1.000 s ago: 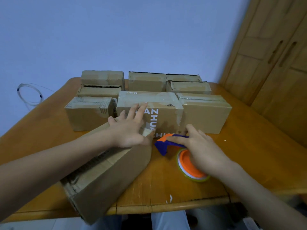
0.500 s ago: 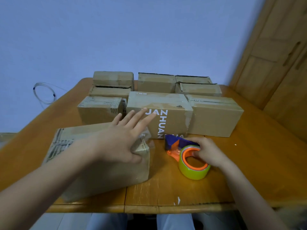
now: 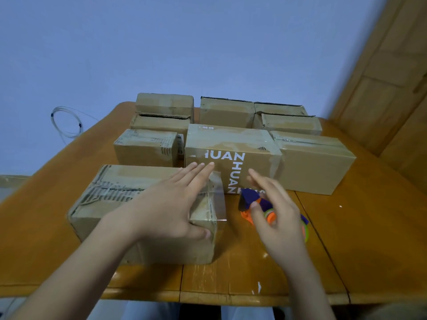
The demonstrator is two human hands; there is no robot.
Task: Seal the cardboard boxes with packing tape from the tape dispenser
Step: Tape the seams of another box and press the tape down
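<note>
nearest: table (image 3: 381,250), wooden, its front edge running across the bottom of the view. the box being worked (image 3: 111,204) lies on it just in from that edge, long side toward the camera, so its top seam and right end are both in reach.

left hand (image 3: 171,204): flat and open, palm down on the right end of the box top, fingers spread toward the far side, thumb at the near corner. it grips nothing; it appears to press the box steady and hold the flaps shut. a clear strip of tape (image 3: 218,199) runs over that right end and stands a little proud of the corner, not smoothed down. judgement: the strip is laid and cut but the end still needs rubbing flat.

right hand (image 3: 275,211): fingers extended, loose, over the tape dispenser (image 3: 251,202), thumb touching its purple and orange body. i cannot tell whether it is taking hold or letting go; it is not clenched. the dispenser sits on the table just right of the box, between it and the printed box behind, close by for the next strip.

farther: printed box (image 3: 231,153), glossy tape over its top and right end, so probably sealed. a plain box (image 3: 316,162) touching its right, a smaller one (image 3: 145,148) at its left.

farthest: a back row (image 3: 226,109) against the wall; some show dark open edges on top, likely not yet sealed.
</note>
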